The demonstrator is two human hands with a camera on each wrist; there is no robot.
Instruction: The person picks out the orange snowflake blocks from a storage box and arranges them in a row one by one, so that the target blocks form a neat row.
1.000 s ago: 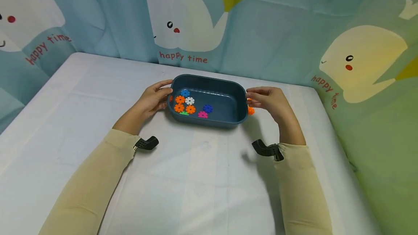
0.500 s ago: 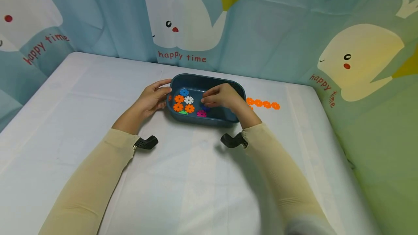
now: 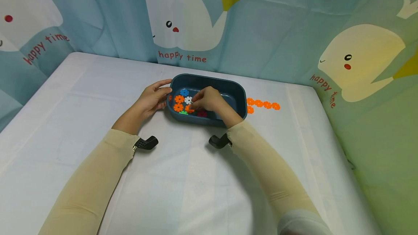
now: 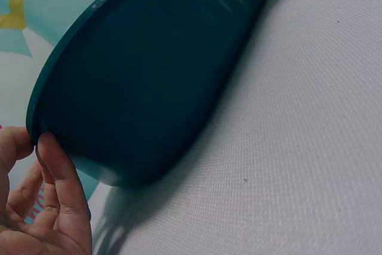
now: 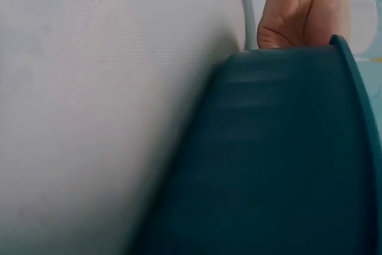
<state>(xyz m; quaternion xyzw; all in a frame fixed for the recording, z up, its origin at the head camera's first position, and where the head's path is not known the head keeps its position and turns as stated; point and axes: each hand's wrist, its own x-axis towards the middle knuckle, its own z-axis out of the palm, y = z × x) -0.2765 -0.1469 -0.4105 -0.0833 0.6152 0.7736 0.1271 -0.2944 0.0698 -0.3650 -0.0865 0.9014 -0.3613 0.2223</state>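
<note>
A dark blue-green plastic bin stands near the table's back edge. My left hand pinches its left rim, and the left wrist view shows thumb and fingers on either side of that rim. My right hand reaches inside, fingers bent downward, fingertips at an orange notched disc and beside a white disc. Whether the fingertips grip a disc cannot be told. Other orange discs, a blue disc, a green disc and a shaded pink disc lie around it.
Right of the bin, several orange discs lie in a row on the white tablecloth, with another orange disc in front of the row's left end. A whale-print curtain hangs behind the table.
My right hand has come from the bin's right end into the bin and then moved left toward the orange and white discs, uncovering the orange row. The left hand keeps its place.
</note>
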